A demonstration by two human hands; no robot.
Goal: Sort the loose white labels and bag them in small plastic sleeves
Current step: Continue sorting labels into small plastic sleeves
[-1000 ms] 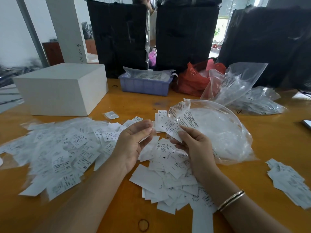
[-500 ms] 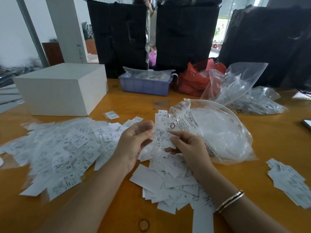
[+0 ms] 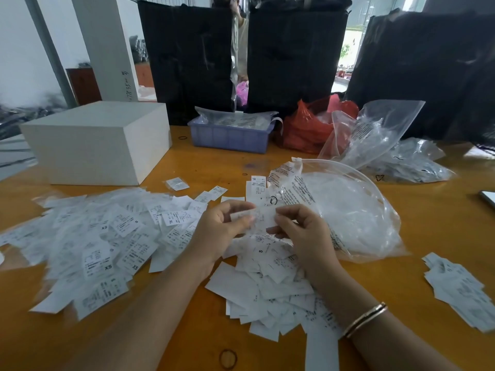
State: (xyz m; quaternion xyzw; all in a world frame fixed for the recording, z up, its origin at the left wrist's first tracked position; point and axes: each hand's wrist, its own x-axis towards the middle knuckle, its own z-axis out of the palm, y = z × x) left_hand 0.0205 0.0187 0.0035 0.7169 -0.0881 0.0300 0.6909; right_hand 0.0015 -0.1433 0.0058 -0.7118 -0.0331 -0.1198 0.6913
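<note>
Labels: small white printed paper labels piled mid orange wooden table, directly under both hands for short reach. Left hand and right hand pinch one label between them, likely checking size. Large clear plastic bag lies just right, mouth open.

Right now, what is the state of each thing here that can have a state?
left hand: pinches the label
right hand: pinches the same label
label: held between both hands
big clear bag: open, lying on the table
white box: closed
blue tray: filled with plastic sleeves
red bag: open
</note>
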